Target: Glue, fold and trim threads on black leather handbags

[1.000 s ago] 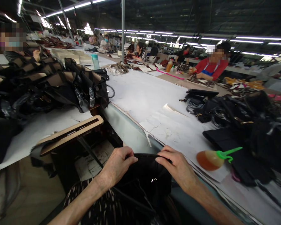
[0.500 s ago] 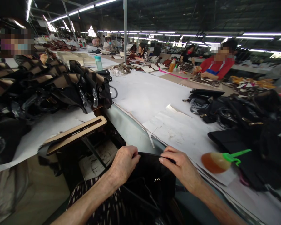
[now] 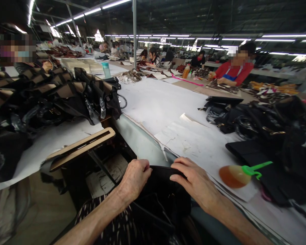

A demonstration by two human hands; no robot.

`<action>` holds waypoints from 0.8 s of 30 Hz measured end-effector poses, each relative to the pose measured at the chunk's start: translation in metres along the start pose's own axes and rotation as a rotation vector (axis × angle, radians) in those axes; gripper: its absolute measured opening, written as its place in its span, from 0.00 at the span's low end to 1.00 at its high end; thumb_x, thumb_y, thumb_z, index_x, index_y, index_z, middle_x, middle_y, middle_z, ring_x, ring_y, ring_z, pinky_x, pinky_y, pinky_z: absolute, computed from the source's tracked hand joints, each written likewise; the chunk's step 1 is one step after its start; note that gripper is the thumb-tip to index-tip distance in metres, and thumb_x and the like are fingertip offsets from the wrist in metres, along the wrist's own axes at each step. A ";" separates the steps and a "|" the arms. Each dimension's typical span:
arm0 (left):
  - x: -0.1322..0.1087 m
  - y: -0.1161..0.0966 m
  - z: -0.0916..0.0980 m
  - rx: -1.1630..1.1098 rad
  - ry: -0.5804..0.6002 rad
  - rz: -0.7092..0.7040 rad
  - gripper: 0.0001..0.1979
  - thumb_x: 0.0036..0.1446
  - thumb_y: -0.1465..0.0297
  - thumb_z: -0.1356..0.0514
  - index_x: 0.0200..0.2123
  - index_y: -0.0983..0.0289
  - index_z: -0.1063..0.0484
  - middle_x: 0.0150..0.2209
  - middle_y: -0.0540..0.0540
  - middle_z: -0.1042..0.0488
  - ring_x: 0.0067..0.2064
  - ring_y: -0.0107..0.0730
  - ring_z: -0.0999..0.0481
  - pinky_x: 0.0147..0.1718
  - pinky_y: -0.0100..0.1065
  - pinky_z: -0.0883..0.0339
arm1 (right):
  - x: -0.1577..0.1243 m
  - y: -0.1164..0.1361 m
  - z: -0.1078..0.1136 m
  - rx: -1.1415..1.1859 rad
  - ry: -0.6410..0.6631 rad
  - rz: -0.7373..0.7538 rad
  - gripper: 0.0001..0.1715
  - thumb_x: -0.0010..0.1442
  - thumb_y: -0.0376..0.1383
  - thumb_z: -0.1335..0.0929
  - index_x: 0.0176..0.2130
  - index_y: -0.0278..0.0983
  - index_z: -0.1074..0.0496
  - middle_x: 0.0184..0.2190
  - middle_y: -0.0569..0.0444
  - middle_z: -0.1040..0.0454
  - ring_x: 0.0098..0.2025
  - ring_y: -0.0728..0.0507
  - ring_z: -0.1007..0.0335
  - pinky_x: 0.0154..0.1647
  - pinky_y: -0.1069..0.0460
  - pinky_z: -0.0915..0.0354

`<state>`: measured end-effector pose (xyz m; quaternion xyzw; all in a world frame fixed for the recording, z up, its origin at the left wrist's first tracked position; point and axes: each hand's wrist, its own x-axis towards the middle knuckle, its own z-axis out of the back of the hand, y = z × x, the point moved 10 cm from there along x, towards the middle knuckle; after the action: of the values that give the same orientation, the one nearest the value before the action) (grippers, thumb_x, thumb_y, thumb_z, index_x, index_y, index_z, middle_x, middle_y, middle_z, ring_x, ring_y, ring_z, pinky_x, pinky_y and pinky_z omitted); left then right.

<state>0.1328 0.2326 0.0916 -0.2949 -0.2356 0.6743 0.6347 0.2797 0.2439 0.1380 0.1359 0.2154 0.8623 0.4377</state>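
Note:
A black bag [image 3: 165, 190] lies over my lap, its upper edge stretched between both hands. My left hand [image 3: 135, 177] is closed on the left end of that edge, thumb and fingers pressed together. At the other end, my right hand [image 3: 193, 180] pinches the edge, with the fingers on the far side and the thumb nearer me. The lower part of the bag is dark and merges with my patterned clothing [image 3: 102, 217]. To the right of my right hand, a squeeze bottle [image 3: 233, 176] of amber liquid with a green nozzle lies tilted on the table.
A wooden slotted frame [image 3: 84, 146] juts out at left. Black bags [image 3: 66, 98] crowd the left table; more black bags [image 3: 265, 122] are heaped at right. White paper [image 3: 163, 102] covers the table ahead. A co-worker in red [image 3: 234, 73] sits across it.
My right hand has shifted slightly left along the bag's edge. The metallic glints on the bag have faded. My left hand keeps its hold almost unmoved.

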 end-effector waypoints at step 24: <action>-0.002 -0.008 0.004 0.001 0.023 0.015 0.10 0.48 0.73 0.48 0.16 0.65 0.41 0.15 0.46 0.42 0.21 0.23 0.44 0.22 0.28 0.53 | 0.037 0.029 -0.044 -0.389 0.209 0.024 0.13 0.61 0.37 0.39 0.30 0.39 0.28 0.25 0.52 0.26 0.28 0.42 0.32 0.26 0.51 0.49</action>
<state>0.1360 0.2317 0.0998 -0.3041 -0.2257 0.6758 0.6323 0.2193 0.2473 0.1158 -0.0387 0.0877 0.9021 0.4206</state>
